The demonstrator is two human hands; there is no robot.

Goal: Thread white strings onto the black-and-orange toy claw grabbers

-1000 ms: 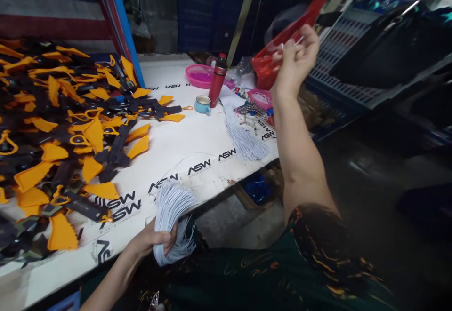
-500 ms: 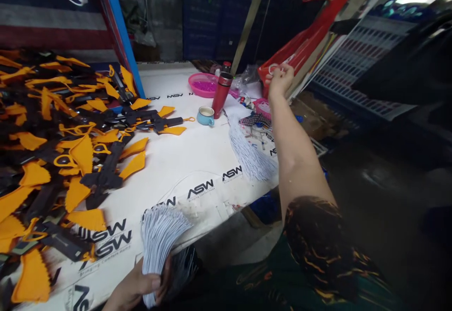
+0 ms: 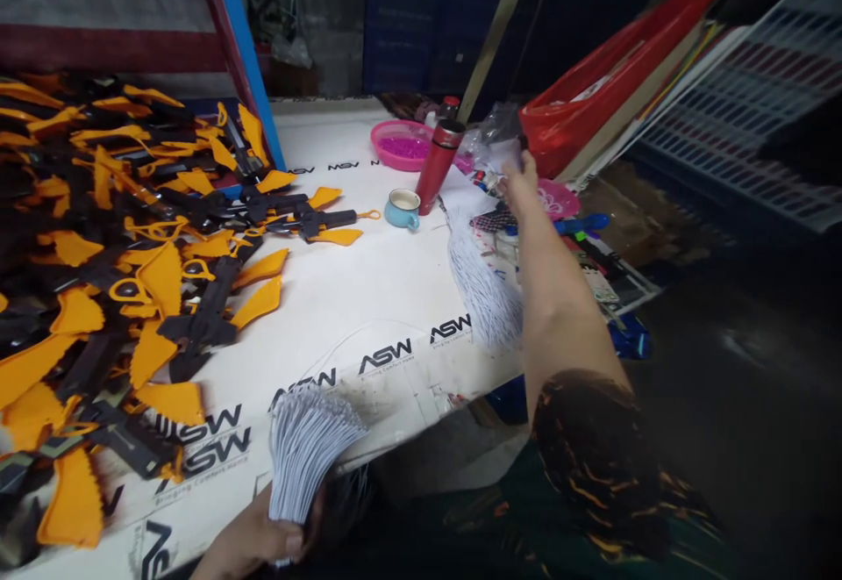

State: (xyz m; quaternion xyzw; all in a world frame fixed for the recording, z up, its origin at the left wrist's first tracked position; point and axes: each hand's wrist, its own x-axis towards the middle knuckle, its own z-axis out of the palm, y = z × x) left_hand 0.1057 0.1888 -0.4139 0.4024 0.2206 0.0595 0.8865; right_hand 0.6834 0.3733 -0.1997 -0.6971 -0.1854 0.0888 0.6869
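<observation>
My left hand [image 3: 260, 532], at the table's front edge, is closed round a bundle of pale blue-white cords [image 3: 309, 448]. The bundle's cut ends fan out upward over the table. My right arm stretches far over the table. My right hand [image 3: 524, 187] is beside the mouth of a red plastic bag [image 3: 556, 128] and above small clutter; its fingers are blurred, and whether they hold anything is unclear. A second, loose bundle of cords [image 3: 483, 286] lies on the table left of my right forearm.
A white printed table covering [image 3: 342, 299] spreads ahead. Black-and-orange plastic toys [image 3: 203, 308] are heaped on the left. A blue mug [image 3: 402, 209], a red flask [image 3: 439, 168] and a pink basin [image 3: 401, 146] stand further back. A pink basket [image 3: 558, 199] sits right of my wrist.
My right hand has come down from the red bag's opening to the clutter below it. The view has shifted a little. My left hand keeps its hold on the cords.
</observation>
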